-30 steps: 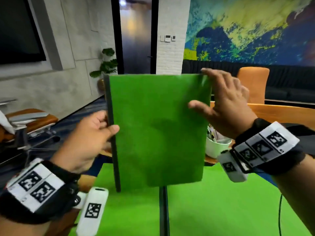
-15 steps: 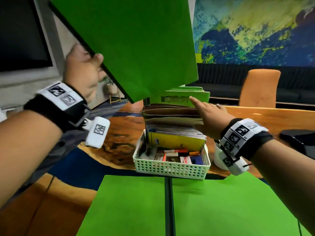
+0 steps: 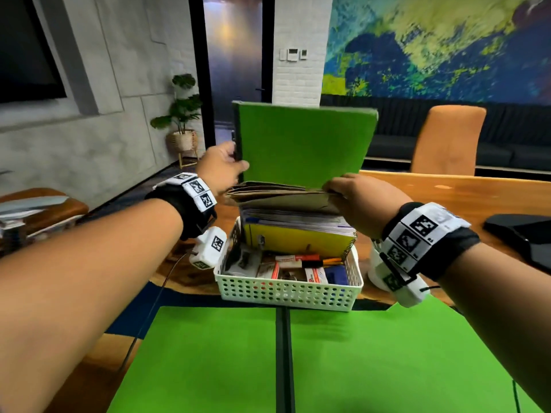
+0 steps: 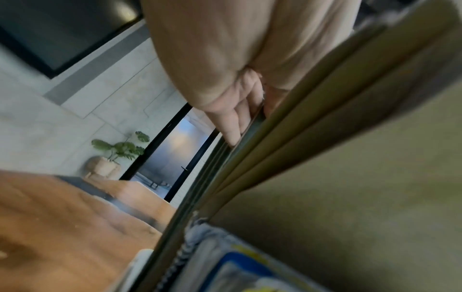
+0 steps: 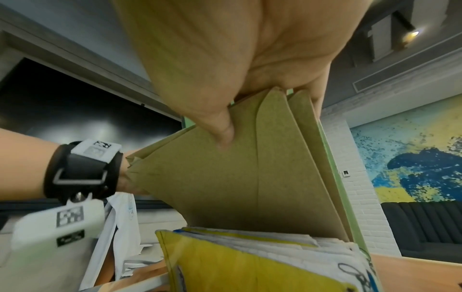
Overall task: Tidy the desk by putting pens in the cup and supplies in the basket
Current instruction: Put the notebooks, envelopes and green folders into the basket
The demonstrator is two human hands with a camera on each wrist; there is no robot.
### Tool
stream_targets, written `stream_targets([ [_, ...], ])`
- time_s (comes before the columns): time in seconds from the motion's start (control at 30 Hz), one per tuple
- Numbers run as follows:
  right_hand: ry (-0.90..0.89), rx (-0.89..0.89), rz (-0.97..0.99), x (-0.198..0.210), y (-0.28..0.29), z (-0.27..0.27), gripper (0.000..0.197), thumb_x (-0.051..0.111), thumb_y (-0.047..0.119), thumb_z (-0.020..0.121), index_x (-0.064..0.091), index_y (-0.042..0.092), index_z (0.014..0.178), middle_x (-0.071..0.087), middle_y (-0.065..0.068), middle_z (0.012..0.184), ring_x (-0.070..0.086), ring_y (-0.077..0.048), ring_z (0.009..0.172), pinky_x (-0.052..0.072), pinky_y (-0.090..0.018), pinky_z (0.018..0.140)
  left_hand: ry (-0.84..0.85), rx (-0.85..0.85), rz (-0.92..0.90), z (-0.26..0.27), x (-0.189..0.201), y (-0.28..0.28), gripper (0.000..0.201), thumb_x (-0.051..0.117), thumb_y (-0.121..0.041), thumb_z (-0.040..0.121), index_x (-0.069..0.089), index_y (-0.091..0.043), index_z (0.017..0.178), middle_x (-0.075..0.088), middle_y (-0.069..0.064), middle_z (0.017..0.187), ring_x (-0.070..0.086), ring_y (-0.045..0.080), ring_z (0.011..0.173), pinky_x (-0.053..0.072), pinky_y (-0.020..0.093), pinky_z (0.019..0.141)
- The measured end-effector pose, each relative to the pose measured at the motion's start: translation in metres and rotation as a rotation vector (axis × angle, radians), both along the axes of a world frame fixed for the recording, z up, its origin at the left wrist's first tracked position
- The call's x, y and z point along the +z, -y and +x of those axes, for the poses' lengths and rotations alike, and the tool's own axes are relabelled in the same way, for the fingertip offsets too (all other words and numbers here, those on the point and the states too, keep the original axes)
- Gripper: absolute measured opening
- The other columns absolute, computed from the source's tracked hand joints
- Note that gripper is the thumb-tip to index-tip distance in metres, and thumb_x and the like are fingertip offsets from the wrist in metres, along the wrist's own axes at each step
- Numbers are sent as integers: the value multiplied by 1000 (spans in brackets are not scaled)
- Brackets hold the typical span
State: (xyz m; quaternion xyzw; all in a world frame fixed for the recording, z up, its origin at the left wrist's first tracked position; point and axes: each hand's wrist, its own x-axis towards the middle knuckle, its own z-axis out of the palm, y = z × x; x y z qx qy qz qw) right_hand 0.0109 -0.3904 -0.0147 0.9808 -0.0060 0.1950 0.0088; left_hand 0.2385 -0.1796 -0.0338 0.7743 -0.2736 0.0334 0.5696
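1. My left hand [image 3: 222, 165] grips the green folder [image 3: 304, 144] by its left edge, upright at the back of the white basket [image 3: 286, 290].
2. My right hand [image 3: 360, 201] pinches the brown folders [image 3: 283, 195], tilting them forward.
3. The yellow notebook [image 3: 298, 241] stands in front, inside the basket, at the desk's [image 3: 447, 192] near edge.

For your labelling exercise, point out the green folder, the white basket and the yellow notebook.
green folder [image 3: 304, 144], head view, middle of its front cover.
white basket [image 3: 286, 290], head view, perforated front wall.
yellow notebook [image 3: 301, 241], head view, front cover.
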Motion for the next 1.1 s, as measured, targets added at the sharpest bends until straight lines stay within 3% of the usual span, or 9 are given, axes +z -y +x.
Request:
stream_targets([
  [0.17, 79, -56, 45, 9, 2, 12, 19, 53, 26, 98, 64, 24, 114, 70, -5, 105, 65, -30, 95, 53, -36, 75, 190, 0, 498, 14, -26, -6, 33, 73, -8, 86, 71, -12, 118, 70, 15, 117, 66, 29, 111, 52, 38, 98],
  [0.3, 149, -173, 183, 14, 1, 26, 27, 59, 30, 93, 58, 26, 120, 71, -8, 108, 66, -33, 100, 54, -40, 84, 268, 83, 547, 17, -35, -12, 53, 73, -12, 79, 60, -57, 103, 64, -8, 92, 52, -25, 79, 43, 18, 74],
  [0.37, 248, -223, 253, 16, 0, 26, 34, 64, 31, 88, 53, 22, 119, 66, -7, 114, 61, -34, 104, 51, -45, 90, 233, -21, 575, 8, -42, -16, 44, 56, 0, 93, 75, -40, 101, 70, -3, 94, 65, -8, 83, 48, 19, 67],
  [0.47, 412, -328, 318, 9, 2, 2, 49, 72, 33, 82, 47, 18, 122, 51, -9, 124, 49, -34, 115, 43, -46, 95, 235, 34, 658, -19, -56, -45, 42, 55, -3, 95, 55, -7, 137, 65, 11, 118, 63, 30, 103, 50, 36, 87],
  [0.63, 296, -544, 684, -53, 15, -88, 83, 79, 53, 71, 39, 23, 137, 38, -11, 140, 39, -32, 129, 36, -52, 109, 53, 101, 490, -108, -85, -138, 18, 73, -15, 90, 71, -28, 102, 72, -12, 88, 65, -3, 73, 46, 18, 68],
  [0.73, 114, -596, 1132, -92, 19, -153, 126, 86, 70, 33, 42, 23, 142, 48, -11, 139, 48, -26, 123, 42, -44, 103, -59, 68, 492, -164, -110, -200, 9, 79, -28, 86, 76, -35, 91, 77, -14, 88, 71, 1, 81, 53, 22, 71],
  [0.87, -128, -662, 1449, -115, 8, -237, 130, 90, 62, 23, 48, 23, 139, 54, -6, 135, 44, -24, 126, 36, -45, 98, -403, 113, 215, -229, -142, -251, 15, 71, -23, 91, 77, -36, 95, 78, -11, 93, 71, 14, 98, 57, 41, 82],
  [0.97, -270, -703, 1492, -125, 1, -277, 144, 86, 68, 1, 52, 27, 134, 56, 0, 133, 47, -25, 128, 37, -47, 98, -643, 135, 92, -265, -161, -262, 29, 70, -16, 88, 71, -20, 117, 73, -3, 106, 62, 14, 112, 46, 38, 96],
  [1.1, -242, -758, 1646, -131, -12, -296, 123, 91, 58, 6, 60, 26, 121, 58, 1, 128, 50, -25, 120, 37, -47, 95, -766, 173, -91, -292, -162, -257, 41, 63, -12, 95, 58, -13, 136, 60, 8, 135, 57, 18, 118, 39, 38, 104],
])
